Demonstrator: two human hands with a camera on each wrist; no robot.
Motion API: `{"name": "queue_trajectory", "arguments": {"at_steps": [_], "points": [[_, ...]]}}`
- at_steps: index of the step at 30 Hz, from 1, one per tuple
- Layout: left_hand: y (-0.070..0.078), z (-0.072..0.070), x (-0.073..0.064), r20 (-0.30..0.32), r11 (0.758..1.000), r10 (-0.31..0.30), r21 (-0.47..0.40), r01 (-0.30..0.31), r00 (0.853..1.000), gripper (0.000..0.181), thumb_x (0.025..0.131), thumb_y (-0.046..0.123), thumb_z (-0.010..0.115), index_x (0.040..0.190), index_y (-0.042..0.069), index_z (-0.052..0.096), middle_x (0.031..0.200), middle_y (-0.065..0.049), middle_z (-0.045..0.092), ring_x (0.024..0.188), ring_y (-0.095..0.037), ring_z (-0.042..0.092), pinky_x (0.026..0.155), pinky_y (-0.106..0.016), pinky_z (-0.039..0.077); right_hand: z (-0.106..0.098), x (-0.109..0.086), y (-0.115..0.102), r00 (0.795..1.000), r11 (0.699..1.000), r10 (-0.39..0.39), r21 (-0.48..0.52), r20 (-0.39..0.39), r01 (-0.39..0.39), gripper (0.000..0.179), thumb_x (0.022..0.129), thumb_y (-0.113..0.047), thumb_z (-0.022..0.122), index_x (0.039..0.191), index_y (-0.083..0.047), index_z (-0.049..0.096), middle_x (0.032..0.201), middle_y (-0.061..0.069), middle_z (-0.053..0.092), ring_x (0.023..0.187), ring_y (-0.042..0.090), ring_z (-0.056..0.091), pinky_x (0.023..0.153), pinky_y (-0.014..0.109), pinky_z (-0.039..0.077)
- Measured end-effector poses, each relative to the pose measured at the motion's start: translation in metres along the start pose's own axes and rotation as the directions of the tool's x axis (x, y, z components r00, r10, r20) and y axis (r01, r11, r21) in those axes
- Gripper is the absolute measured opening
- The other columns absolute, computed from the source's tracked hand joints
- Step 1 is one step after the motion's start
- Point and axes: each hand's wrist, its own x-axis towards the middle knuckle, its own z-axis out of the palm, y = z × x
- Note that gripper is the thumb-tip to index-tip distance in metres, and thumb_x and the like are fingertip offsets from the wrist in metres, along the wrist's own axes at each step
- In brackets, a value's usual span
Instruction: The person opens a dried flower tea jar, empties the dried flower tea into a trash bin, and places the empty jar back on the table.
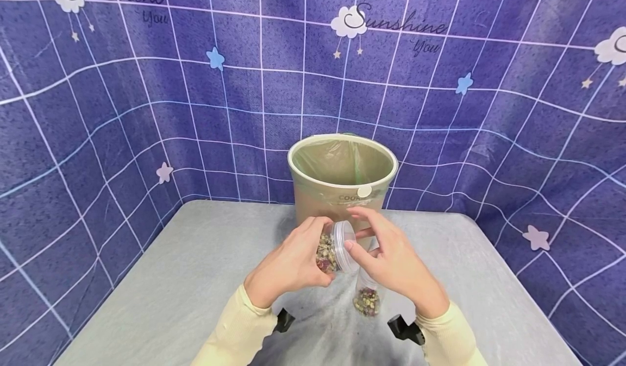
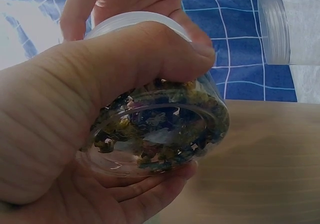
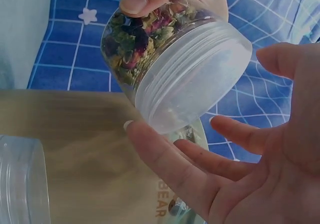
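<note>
My left hand (image 1: 288, 260) grips a clear jar (image 1: 325, 253) of dried flower buds and petals, held tilted with its lid end to the right. A translucent ridged screw lid (image 3: 195, 83) covers that end. Around the lid my right hand (image 1: 393, 254) spreads its fingers, with the thumb close to the rim. In the right wrist view, the fingers (image 3: 170, 161) are loosely bent and stand apart from one another. Below the right hand a second clear jar (image 1: 367, 300), partly filled with similar dried flowers, stands on the table; the hand partly hides its top.
Behind the hands stands a beige bin (image 1: 313, 200) with a pale rim and a clear liner inside. The grey table (image 1: 195, 279) spreads to both sides. A blue checked curtain (image 1: 254, 83) with stars and clouds hangs at the back and sides.
</note>
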Motion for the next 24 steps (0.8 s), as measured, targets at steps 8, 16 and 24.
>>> {"name": "queue_trajectory", "arguments": {"at_steps": [8,16,24], "points": [[-0.0003,-0.0003,0.0008,-0.004,1.0,-0.002,0.003,0.002,1.0,0.087,0.057,0.022,0.095,0.132,0.008,0.053,0.121,-0.006,0.06,0.106,-0.022,0.061,0.093,-0.037,0.054,0.0019,0.0002,-0.0007,0.999,0.998,0.035,-0.044,0.016,-0.034,0.057,0.096,-0.04,0.071,0.148,-0.026,0.049,0.138,0.005,0.063,0.098,0.014,0.073,0.067,0.026,0.057],[-0.0003,0.0002,0.0014,-0.005,1.0,0.002,0.012,-0.002,1.0,0.086,0.058,0.023,0.095,0.132,0.009,0.053,0.121,-0.006,0.06,0.107,-0.023,0.061,0.094,-0.038,0.054,0.0039,-0.0003,-0.001,0.998,0.998,0.052,-0.038,0.025,-0.051,0.055,0.096,-0.042,0.071,0.145,-0.025,0.052,0.132,0.006,0.066,0.095,0.012,0.073,0.069,0.026,0.057],[-0.0011,0.0008,0.0008,0.001,1.0,-0.003,0.009,0.003,1.0,0.087,0.058,0.023,0.095,0.132,0.008,0.053,0.121,-0.006,0.06,0.108,-0.022,0.061,0.094,-0.038,0.054,0.0044,-0.0005,-0.0016,0.999,0.999,0.042,-0.027,0.029,-0.041,0.053,0.095,-0.04,0.072,0.142,-0.021,0.055,0.126,0.007,0.068,0.094,0.014,0.074,0.069,0.027,0.058]]}}
